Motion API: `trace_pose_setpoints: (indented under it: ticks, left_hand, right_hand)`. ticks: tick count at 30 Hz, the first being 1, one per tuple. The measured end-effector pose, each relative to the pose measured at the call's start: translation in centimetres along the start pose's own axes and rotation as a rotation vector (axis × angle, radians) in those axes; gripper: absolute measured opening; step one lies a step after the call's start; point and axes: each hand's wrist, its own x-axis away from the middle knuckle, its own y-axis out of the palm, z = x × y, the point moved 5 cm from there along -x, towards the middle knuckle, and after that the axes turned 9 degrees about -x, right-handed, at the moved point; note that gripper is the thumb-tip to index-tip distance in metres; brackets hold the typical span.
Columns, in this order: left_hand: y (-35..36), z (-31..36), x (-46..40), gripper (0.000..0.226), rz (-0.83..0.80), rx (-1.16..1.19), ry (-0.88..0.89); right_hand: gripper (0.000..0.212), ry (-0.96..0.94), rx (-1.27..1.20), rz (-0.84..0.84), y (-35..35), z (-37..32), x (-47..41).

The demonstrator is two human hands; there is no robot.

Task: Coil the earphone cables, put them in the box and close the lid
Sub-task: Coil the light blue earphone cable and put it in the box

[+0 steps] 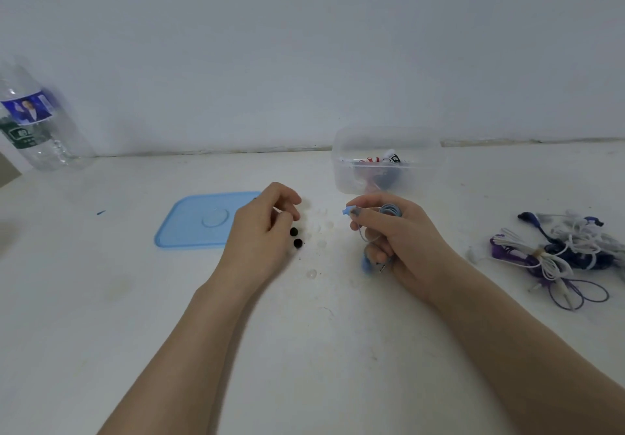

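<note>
Left hand (262,228), right hand (399,231) bare; forearms bare, no sleeves visible.

Both bare forearms reach forward, the left hand (260,231) hovering palm-down with fingers loosely curled and holding nothing, the right hand (399,235) closed with its fingers curled in a grip.

The right hand (402,235) grips a coiled blue earphone (389,213). The left hand (260,231) hangs curled, seemingly empty, beside the lid (192,221). The box (385,160) stands open behind.
</note>
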Motion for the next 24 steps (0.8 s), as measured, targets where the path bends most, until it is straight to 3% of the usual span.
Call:
trace_pose_setpoints:
  ticks: [7, 18, 24]
  left_hand:
    - [0.9, -0.8, -0.3, 0.024, -0.054, -0.266, 0.08]
    - [2.5, -0.5, -0.6, 0.014, -0.068, -0.417, 0.143]
    - [2.6, -0.4, -0.8, 0.007, -0.038, -0.373, 0.165]
  right_hand:
    - [0.012, -0.009, 0.008, -0.004, 0.1, 0.0, 0.0]
    - [0.014, -0.026, 0.088, -0.018, 0.2, 0.0, 0.0]
    - [0.015, -0.021, 0.085, -0.005, 0.2, 0.0, 0.0]
